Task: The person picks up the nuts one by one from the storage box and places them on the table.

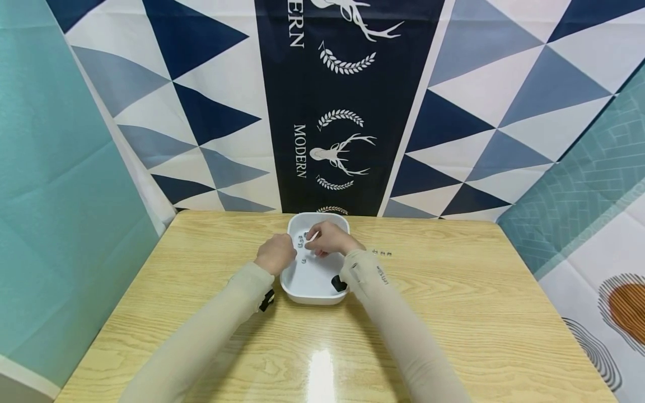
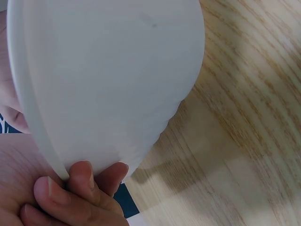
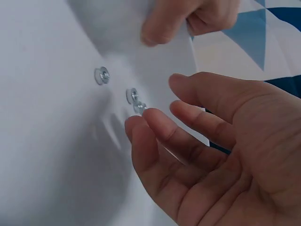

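A white plastic basin (image 1: 312,285) stands on the wooden table, tipped or level I cannot tell. My left hand (image 1: 276,254) grips its left rim, thumb over the inside and fingers curled against the outer wall (image 2: 117,84). Over the basin hovers my right hand (image 1: 330,238), its thumb and fingers bent but apart, with nothing seen between them. Small metal flange nuts (image 3: 102,75) lie on the white basin floor near those fingertips. From above, several such nuts (image 1: 300,241) sit at the basin's left side, with a single nut (image 1: 304,261) nearer me.
To the right of the basin, a short row of metal nuts (image 1: 382,253) lies on the wooden table (image 1: 453,313). A patterned cloth (image 1: 332,140) hangs along the table's back edge. A teal panel (image 1: 65,184) borders the left side.
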{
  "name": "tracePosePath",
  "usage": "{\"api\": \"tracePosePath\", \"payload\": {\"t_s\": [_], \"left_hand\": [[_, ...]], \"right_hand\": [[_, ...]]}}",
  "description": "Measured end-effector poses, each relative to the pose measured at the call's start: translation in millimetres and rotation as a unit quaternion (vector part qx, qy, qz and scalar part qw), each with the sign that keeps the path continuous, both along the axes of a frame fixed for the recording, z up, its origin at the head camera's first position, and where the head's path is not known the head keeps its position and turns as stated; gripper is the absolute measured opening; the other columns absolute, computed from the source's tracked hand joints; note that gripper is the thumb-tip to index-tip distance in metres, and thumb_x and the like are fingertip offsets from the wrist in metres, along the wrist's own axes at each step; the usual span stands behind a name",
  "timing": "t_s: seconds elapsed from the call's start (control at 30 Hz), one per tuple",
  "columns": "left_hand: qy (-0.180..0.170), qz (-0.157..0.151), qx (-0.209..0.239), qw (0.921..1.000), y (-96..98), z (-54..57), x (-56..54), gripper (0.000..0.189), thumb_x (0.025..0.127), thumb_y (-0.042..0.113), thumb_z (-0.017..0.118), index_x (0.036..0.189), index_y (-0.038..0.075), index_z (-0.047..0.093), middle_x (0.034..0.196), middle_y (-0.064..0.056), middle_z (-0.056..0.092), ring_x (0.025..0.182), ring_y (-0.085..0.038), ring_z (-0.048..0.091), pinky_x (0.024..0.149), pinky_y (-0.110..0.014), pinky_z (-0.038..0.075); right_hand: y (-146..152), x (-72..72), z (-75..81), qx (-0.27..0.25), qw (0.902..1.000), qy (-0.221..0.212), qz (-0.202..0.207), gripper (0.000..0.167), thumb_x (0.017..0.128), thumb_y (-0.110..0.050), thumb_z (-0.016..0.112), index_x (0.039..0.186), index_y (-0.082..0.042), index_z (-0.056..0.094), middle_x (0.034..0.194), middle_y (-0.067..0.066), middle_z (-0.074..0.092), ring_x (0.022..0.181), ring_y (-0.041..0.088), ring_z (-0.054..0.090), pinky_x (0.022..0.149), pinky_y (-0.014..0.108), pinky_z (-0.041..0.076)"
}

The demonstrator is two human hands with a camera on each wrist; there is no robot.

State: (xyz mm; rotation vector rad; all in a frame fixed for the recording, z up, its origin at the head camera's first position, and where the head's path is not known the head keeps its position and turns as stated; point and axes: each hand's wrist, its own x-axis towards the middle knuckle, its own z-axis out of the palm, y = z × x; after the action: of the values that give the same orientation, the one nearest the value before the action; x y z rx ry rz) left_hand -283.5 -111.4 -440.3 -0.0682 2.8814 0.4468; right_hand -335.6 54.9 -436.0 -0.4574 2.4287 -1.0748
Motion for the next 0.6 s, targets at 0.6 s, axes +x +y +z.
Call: {"api": "tracePosePath", "payload": {"t_s": [0.6], "left_hand": [[-0.005,0.009,-0.009,0.9999,0.9,2.7,0.3,0.022,0.101,0.017,0.059,0.111,0.001,0.07,0.082,-0.007,0.066,0.064,-0.017,0.063,0.052,-0.029,0.05]], "right_hand": [[-14.3,4.7,-17.0,0.069,0.9962,0.012,0.053,0.006,0.09,-0.008,0.076,0.093,-0.007,0.071,0.072,0.0,0.062,0.06,0.009,0.058,0.054,0.019,0.048]]}}
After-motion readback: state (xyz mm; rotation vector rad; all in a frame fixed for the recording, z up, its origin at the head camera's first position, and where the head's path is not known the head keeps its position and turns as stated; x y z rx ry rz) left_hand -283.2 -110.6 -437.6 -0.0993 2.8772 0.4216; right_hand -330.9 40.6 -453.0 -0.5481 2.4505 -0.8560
